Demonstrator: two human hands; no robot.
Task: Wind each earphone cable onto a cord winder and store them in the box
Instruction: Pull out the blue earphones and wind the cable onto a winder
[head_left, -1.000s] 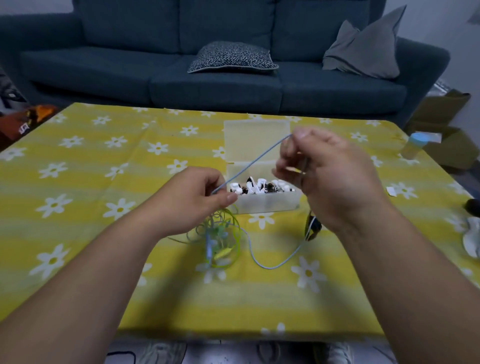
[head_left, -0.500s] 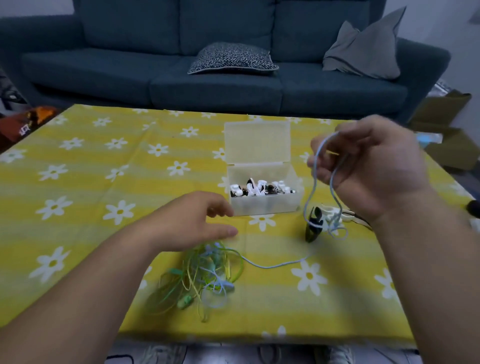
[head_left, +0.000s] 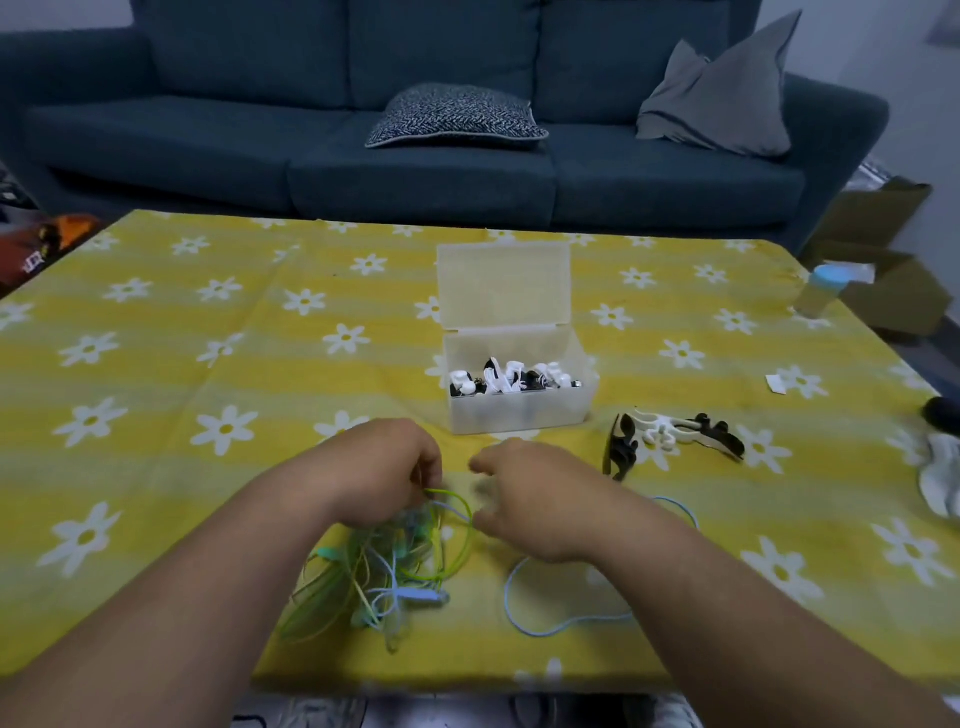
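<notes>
A loose tangle of thin green and pale-blue earphone cables (head_left: 395, 566) is spread on the daisy-printed yellow tablecloth (head_left: 156, 364) before the translucent, open-lidded plastic box (head_left: 519, 413), its far edge gripped by the curled left hand (head_left: 384, 467), while the right hand (head_left: 524, 499) is curled beside it, its grasp too blurred to tell.

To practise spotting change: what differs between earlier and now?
The right hand came down to the tangle of green and blue earphone cables; the light blue cable it held now lies on the yellow cloth. The left hand grips the tangle. Clear plastic box and black and white cord winders stayed.
</notes>
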